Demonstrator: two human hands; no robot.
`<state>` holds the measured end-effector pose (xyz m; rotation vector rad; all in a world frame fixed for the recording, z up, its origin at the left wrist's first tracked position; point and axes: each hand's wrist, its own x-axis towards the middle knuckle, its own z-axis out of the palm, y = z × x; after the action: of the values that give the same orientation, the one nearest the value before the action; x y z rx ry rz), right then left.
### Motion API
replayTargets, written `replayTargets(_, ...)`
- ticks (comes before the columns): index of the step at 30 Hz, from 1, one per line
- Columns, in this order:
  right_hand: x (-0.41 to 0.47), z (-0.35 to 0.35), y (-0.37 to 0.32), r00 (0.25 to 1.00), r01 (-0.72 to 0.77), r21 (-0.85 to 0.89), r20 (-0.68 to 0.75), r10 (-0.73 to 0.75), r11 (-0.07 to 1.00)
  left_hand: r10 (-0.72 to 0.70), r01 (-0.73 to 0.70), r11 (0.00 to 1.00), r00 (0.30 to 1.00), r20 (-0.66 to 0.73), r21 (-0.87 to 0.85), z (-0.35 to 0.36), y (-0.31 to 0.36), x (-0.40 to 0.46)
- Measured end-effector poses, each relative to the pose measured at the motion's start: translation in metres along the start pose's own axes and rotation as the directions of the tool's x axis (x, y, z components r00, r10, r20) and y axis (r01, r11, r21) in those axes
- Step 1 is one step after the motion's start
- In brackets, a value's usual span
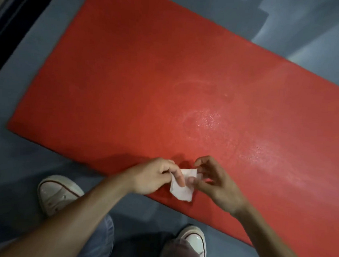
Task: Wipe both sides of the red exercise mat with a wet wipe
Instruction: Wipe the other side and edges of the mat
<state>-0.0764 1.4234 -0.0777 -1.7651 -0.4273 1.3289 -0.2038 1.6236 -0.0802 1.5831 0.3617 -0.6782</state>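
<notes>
The fingers of the left hand (152, 175) curl round one end of a crumpled white wet wipe (182, 185), while the right hand (215, 181) pinches its other end with fingertips, the remaining fingers loosely spread. Directly beneath the fingers lies the red exercise mat (167, 79), flat on the grey floor (15, 159), glistening patches beyond the right fingers. Behind the wrists stand two white sneakers (57, 194).

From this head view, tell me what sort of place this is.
Probably a gym or exercise room, though little of it shows: a red mat lies flat on a smooth grey-blue floor, and the person wears white sneakers.
</notes>
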Motion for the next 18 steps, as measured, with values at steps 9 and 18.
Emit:
replayTargets(9,0.046,-0.044,0.029,0.986,0.064,-0.185,-0.142,-0.091,0.981,-0.051,0.039,0.999,0.889,-0.455,-0.034,-0.007,-0.037,0.021)
replayTargets(18,0.162,-0.198,-0.05,0.569,-0.115,-0.716,-0.616,-0.545,0.689,-0.048,0.081,0.996,0.782,-0.621,0.025,-0.012,-0.051,0.025)
